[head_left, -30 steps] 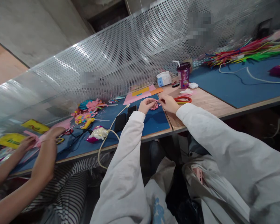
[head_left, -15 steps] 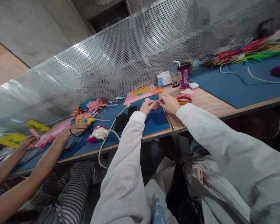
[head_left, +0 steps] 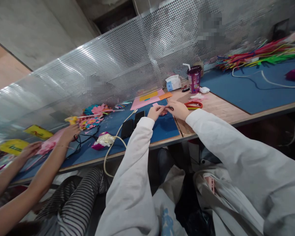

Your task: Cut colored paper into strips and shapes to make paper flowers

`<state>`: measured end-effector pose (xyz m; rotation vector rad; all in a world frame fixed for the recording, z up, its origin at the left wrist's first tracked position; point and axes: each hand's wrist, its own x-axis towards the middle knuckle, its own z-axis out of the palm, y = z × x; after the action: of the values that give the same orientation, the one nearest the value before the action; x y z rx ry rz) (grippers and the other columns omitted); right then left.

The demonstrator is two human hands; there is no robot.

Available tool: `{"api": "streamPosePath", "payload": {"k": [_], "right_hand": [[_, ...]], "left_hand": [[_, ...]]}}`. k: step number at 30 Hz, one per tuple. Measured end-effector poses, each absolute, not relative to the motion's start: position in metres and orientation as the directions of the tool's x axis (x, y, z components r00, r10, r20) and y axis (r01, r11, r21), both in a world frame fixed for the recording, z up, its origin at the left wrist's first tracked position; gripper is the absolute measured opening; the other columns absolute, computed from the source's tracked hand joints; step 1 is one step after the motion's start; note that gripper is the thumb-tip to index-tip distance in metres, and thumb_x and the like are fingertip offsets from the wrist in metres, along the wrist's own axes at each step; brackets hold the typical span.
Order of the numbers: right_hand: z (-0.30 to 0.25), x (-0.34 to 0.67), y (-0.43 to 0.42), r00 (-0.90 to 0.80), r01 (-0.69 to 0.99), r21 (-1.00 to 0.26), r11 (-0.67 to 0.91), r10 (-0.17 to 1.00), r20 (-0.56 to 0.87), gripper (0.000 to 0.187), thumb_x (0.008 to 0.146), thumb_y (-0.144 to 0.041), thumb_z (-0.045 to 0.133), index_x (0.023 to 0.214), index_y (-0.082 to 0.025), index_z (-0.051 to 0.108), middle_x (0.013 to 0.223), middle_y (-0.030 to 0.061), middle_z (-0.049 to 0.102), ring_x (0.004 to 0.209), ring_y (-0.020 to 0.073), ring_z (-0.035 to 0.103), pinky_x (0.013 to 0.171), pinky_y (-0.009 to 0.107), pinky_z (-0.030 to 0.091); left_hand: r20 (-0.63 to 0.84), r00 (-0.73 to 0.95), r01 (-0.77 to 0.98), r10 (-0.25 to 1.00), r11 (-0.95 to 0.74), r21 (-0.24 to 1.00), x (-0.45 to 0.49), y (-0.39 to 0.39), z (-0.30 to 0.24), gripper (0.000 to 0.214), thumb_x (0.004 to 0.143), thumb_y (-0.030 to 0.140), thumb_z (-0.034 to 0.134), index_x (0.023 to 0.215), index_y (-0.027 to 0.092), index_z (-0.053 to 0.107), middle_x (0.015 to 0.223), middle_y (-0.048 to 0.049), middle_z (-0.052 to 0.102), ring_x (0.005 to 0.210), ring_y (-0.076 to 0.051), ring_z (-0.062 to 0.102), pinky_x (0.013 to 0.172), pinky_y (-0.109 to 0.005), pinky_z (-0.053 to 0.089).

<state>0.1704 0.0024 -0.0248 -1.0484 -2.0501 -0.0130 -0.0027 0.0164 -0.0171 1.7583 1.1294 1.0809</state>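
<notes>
Pink piece (head_left: 163, 112): there it was in the head view, small, caught between your two hands over the blue mat (head_left: 166, 128).
Left hand (head_left: 155, 112): your thumb and fingers were pinched together on the piece's left side, a pink strip (head_left: 155, 104) peeking up just behind!
Right hand (head_left: 180, 110): your fingers curled in from the other side, right up against the left fingertips; whether they clamped the piece, I couldn't tell.
Dark devices (head_left: 127, 128): two lay flat, just left of your left hand.
Red handles (head_left: 194, 105): looped on the wooden tabletop (head_left: 220, 106), just beyond your right hand.
Purple cup (head_left: 194, 81): stood farther back, straw up.
Co-worker's hand (head_left: 71, 131): well off to your left, beside a yellow tool (head_left: 72, 120).
</notes>
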Motion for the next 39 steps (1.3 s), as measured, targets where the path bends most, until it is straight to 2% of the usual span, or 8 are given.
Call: {"api": "streamPosePath", "payload": {"k": [5,12,18,28,39], "right_hand": [[-0.029,0.171,0.013,-0.318,0.574,-0.4,0.715,0.645,0.695,0.014,0.085,-0.02,0.058,0.086,-0.018,0.072,0.093,0.0072,0.07,0.087,0.0197,0.063,0.076,0.03,0.047],[-0.029,0.172,0.016,-0.328,0.542,-0.425,0.725,0.649,0.687,0.012,0.083,-0.017,0.062,0.085,-0.017,0.073,0.092,0.008,0.07,0.087,0.0204,0.064,0.077,0.03,0.047],[-0.028,0.173,0.016,-0.329,0.538,-0.439,0.72,0.659,0.676,0.013,0.084,-0.019,0.062,0.084,-0.015,0.074,0.089,0.01,0.07,0.085,0.0208,0.063,0.077,0.03,0.046],[-0.026,0.172,0.015,-0.251,0.463,-0.504,0.729,0.653,0.714,0.013,0.079,-0.018,0.057,0.073,-0.017,0.069,0.076,0.005,0.066,0.064,0.0146,0.054,0.066,0.027,0.044],[-0.024,0.173,0.009,-0.248,0.478,-0.541,0.692,0.697,0.673,0.015,0.076,-0.017,0.054,0.067,-0.017,0.066,0.071,0.0042,0.068,0.062,0.0138,0.054,0.065,0.026,0.044]], "left_hand": [[0.232,0.271,0.266,0.934,-0.304,0.915,-0.003,0.014,-0.015,0.034,0.073,0.047,0.07,0.08,0.014,0.066,0.074,-0.0052,0.072,0.073,-0.018,0.07,0.073,-0.033,0.057],[0.244,0.265,0.161,0.933,-0.293,0.942,-0.002,0.011,-0.016,0.031,0.07,0.042,0.073,0.081,0.014,0.065,0.072,-0.0042,0.07,0.069,-0.015,0.069,0.067,-0.027,0.057],[0.225,0.26,0.209,0.939,-0.282,0.936,-0.001,0.01,-0.015,0.03,0.072,0.041,0.072,0.082,0.013,0.065,0.071,-0.0048,0.07,0.069,-0.015,0.069,0.067,-0.027,0.057],[0.261,0.29,0.21,0.92,-0.328,0.921,-0.002,0.009,-0.012,0.017,0.077,0.031,0.066,0.078,0.015,0.064,0.069,-0.0028,0.07,0.067,-0.013,0.068,0.064,-0.025,0.055],[0.259,0.284,0.317,0.923,-0.345,0.883,-0.001,0.01,-0.012,0.014,0.077,0.027,0.062,0.072,0.015,0.062,0.069,-0.0043,0.07,0.063,-0.013,0.067,0.068,-0.029,0.056]]}}
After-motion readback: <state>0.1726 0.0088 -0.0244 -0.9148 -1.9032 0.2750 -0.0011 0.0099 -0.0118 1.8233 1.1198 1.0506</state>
